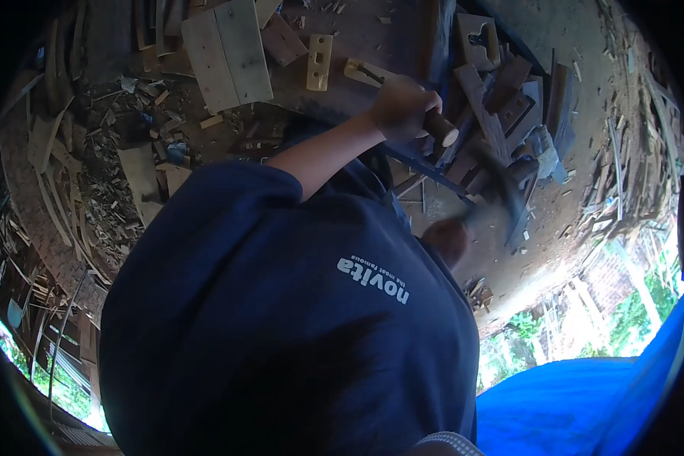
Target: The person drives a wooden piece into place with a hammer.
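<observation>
My left hand (403, 108) is closed around a chisel with a round wooden handle (442, 131). The chisel's dark blade points up and left onto a small pale wood block (354, 71). Lower and to the right, my right hand (445, 240) is blurred and partly hidden by the dark shirt. It grips a hammer, whose dark head (509, 190) is smeared by motion a little right of the chisel handle. Another pale block with holes (319, 62) lies just left of the worked piece.
Wide boards (226, 55) lie at the upper left. Wood offcuts (480, 99) are heaped at the upper right, with a cut-out block (479, 42) among them. Shavings and scraps (102, 140) cover the left ground. A blue sheet (570, 403) shows at the lower right.
</observation>
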`<state>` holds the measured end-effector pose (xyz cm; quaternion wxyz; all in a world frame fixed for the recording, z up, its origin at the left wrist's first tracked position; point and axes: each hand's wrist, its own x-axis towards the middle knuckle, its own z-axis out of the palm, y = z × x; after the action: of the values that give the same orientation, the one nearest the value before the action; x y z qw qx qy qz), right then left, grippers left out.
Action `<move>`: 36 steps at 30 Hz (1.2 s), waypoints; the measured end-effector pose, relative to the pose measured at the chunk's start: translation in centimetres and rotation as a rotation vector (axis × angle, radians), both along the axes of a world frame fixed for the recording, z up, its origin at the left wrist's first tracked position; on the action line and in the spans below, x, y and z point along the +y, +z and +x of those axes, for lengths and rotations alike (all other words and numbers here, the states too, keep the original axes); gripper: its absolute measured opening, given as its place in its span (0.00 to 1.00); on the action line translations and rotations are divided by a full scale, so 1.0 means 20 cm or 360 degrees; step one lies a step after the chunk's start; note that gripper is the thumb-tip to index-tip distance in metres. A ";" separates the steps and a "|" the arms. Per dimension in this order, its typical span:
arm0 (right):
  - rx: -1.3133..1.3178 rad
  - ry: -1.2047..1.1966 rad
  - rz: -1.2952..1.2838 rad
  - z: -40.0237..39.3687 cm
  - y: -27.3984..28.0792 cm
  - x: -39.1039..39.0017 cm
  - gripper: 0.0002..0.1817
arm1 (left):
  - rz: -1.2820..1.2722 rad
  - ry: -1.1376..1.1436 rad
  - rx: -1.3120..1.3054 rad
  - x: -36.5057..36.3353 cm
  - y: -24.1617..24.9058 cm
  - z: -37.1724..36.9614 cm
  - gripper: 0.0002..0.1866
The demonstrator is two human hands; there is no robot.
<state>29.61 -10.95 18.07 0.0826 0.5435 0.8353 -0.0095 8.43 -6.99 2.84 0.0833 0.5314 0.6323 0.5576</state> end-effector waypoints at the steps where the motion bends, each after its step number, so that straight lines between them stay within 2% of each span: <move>1: 0.0939 -0.0786 -0.0808 -0.06 0.07 -0.01 0.24 | -0.0017 0.0018 0.0047 0.00 0.00 -0.01 0.14; 4: 0.0943 -0.0769 -0.0680 -0.11 0.16 0.04 0.27 | 0.0012 -0.0013 0.0020 -0.01 -0.03 -0.03 0.14; 5: 0.0902 -0.0653 -0.0433 -0.14 0.19 0.04 0.27 | -0.0003 -0.0021 0.0014 -0.02 -0.04 -0.02 0.14; 6: 0.0892 -0.0668 -0.0444 -0.11 0.20 0.03 0.27 | -0.0046 -0.0006 0.0030 -0.03 -0.04 -0.02 0.13; 8: 0.1676 -0.0798 -0.0461 -0.02 0.19 0.05 0.25 | -0.0088 0.0005 0.0045 -0.02 -0.04 0.00 0.13; 9: 0.1778 -0.0761 -0.0294 0.05 0.10 0.04 0.23 | -0.0074 -0.0001 0.0031 -0.02 -0.04 -0.01 0.13; 10: 0.1778 -0.0758 -0.0299 0.08 0.02 0.02 0.23 | -0.0061 -0.0003 0.0018 -0.02 -0.04 -0.01 0.13; 13: 0.0658 0.0074 -0.0130 0.10 -0.15 0.00 0.24 | -0.0015 0.0021 0.0010 -0.02 0.00 -0.03 0.14; 14: 0.0663 0.0077 -0.0135 0.05 -0.11 -0.01 0.24 | -0.0019 0.0024 0.0015 -0.04 0.01 -0.05 0.14; 16: 0.1397 -0.0874 -0.1082 -0.03 0.01 -0.01 0.24 | -0.0026 -0.0121 0.0073 -0.06 0.01 -0.09 0.14; 18: 0.1428 -0.0957 -0.1109 -0.05 0.05 -0.01 0.24 | 0.0047 -0.0133 0.0029 -0.07 0.04 -0.11 0.14; 20: 0.1719 -0.1227 -0.0987 -0.11 0.09 0.00 0.23 | 0.0126 -0.0136 -0.0009 -0.06 0.10 -0.14 0.14; 24: 0.1862 -0.1328 -0.0892 -0.17 0.19 0.05 0.26 | 0.0312 -0.0367 -0.0088 -0.13 0.25 -0.17 0.13; 25: 0.1786 -0.1268 -0.0965 -0.18 0.23 0.06 0.28 | 0.0386 -0.0455 -0.0091 -0.16 0.27 -0.17 0.14; 28: 0.1868 -0.1249 -0.1020 -0.18 0.24 0.09 0.29 | 0.0323 -0.0645 -0.0131 -0.26 0.29 -0.16 0.11; 31: 0.1791 -0.1343 -0.0977 -0.22 0.25 0.08 0.28 | 0.0180 -0.0660 -0.0108 -0.36 0.30 -0.20 0.11; 36: 0.1734 -0.1315 -0.1012 -0.24 0.18 0.02 0.27 | 0.0187 -0.0816 -0.0080 -0.35 0.24 -0.30 0.12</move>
<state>24.72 -10.52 21.75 -0.1997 0.6809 0.4431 -0.5478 2.38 -13.92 7.71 0.2066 0.6642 0.4412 0.5670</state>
